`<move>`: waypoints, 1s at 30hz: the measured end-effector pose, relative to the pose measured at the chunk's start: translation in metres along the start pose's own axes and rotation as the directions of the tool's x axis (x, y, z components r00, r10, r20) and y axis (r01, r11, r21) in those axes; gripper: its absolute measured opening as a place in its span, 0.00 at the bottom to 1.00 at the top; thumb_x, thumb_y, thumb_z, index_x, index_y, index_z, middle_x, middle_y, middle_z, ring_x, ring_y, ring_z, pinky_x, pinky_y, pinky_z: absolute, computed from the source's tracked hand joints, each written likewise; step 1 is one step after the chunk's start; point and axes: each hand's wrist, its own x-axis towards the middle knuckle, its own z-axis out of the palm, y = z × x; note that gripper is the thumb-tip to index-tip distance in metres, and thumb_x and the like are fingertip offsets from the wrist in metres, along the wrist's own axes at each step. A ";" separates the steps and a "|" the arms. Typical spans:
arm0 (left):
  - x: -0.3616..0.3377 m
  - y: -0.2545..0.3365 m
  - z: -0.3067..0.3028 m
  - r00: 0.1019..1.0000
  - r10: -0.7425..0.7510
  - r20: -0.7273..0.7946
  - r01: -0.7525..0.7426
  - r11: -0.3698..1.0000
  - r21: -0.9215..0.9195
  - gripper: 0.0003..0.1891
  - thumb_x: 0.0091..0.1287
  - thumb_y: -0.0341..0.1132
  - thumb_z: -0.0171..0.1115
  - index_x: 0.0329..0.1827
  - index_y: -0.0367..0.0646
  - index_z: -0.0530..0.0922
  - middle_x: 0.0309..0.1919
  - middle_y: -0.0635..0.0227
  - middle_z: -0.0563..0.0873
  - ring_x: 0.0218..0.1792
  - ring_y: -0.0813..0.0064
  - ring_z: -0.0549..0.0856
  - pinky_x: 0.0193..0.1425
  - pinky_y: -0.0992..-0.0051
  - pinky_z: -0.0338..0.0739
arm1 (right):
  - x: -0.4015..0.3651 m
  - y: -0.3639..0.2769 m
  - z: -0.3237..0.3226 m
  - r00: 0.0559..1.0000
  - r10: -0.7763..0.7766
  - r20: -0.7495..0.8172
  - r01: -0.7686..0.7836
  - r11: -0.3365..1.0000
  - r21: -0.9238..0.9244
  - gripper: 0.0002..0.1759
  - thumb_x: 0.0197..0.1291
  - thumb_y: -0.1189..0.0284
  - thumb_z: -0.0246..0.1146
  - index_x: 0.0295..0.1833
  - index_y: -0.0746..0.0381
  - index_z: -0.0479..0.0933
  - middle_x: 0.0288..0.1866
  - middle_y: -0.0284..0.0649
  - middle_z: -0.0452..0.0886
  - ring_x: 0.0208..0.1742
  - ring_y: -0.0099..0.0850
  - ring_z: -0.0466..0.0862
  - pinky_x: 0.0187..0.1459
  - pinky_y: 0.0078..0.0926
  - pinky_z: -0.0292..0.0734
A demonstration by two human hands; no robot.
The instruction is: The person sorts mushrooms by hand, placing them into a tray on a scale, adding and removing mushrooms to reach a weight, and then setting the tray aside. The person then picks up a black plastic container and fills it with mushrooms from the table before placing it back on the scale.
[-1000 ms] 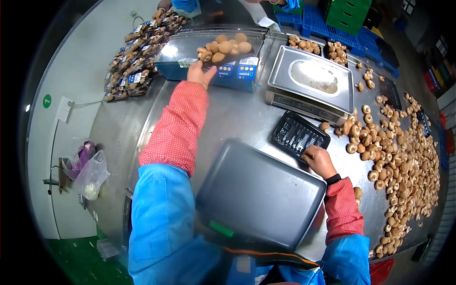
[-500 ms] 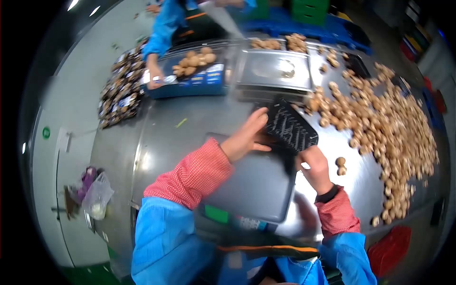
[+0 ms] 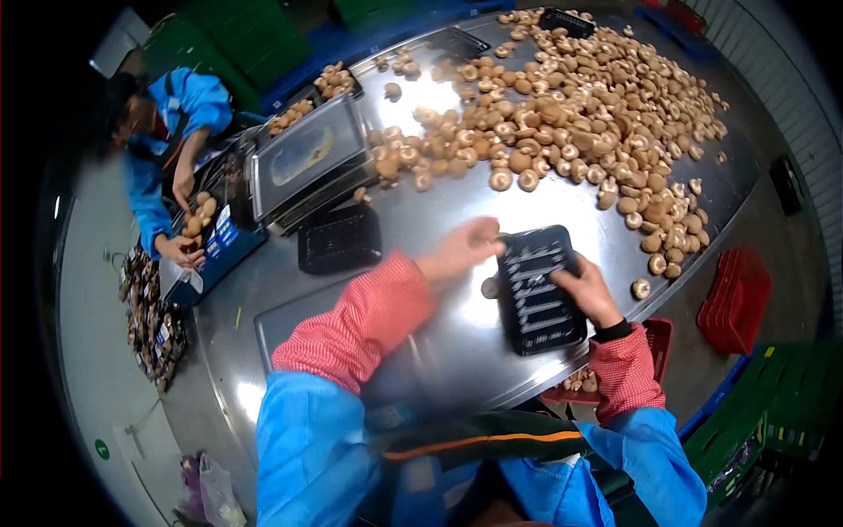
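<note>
A black plastic tray (image 3: 537, 294) is held over the metal table by my right hand (image 3: 590, 288), its thumb over the inside and its fingers behind the right edge. Near the tray's upper left corner is my left hand (image 3: 464, 249), blurred, its fingers bent; whether they touch the tray is hard to tell. One mushroom (image 3: 490, 288) shows just left of the tray. Another black tray (image 3: 340, 239) lies on the table further left. A large pile of brown mushrooms (image 3: 606, 132) spreads beyond my hands.
A steel scale with a flat pan (image 3: 307, 154) stands at the upper left. A co-worker (image 3: 180, 158) handles mushrooms at a blue box (image 3: 224, 250). A grey tray (image 3: 290, 325) lies under my left arm. Red baskets (image 3: 736, 299) stand at the right.
The view has turned towards the mushroom pile. One black tray now lies apart on the table, while my right hand holds a tray more upright, further right. My left hand is closer to the mushrooms.
</note>
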 end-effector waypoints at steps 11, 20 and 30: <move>0.130 -0.081 -0.140 0.821 -0.144 -0.552 0.181 0.983 0.013 0.69 0.46 0.36 0.84 0.81 0.38 0.36 0.73 0.47 0.63 0.70 0.56 0.69 0.70 0.66 0.72 | 0.132 0.064 -0.065 0.806 -0.231 -0.545 -0.116 0.841 -0.528 0.19 0.60 0.72 0.58 0.56 0.68 0.70 0.37 0.62 0.83 0.40 0.62 0.83 0.43 0.55 0.77; 0.172 -0.070 -0.119 0.975 0.179 -0.135 -0.100 0.886 0.453 0.69 0.39 0.40 0.88 0.82 0.46 0.44 0.72 0.47 0.67 0.73 0.56 0.68 0.76 0.65 0.63 | 0.203 0.052 -0.022 0.860 -0.321 -0.396 0.095 0.864 -0.495 0.23 0.62 0.75 0.59 0.63 0.69 0.69 0.35 0.64 0.82 0.38 0.62 0.83 0.39 0.54 0.78; 0.159 -0.029 -0.004 0.947 0.172 -0.270 -0.117 0.971 0.208 0.56 0.45 0.24 0.80 0.78 0.45 0.55 0.67 0.52 0.70 0.62 0.60 0.76 0.63 0.63 0.77 | 0.229 0.082 -0.014 0.905 -0.212 -0.369 0.158 0.973 -0.171 0.24 0.73 0.59 0.53 0.64 0.66 0.73 0.48 0.61 0.82 0.51 0.54 0.83 0.53 0.43 0.77</move>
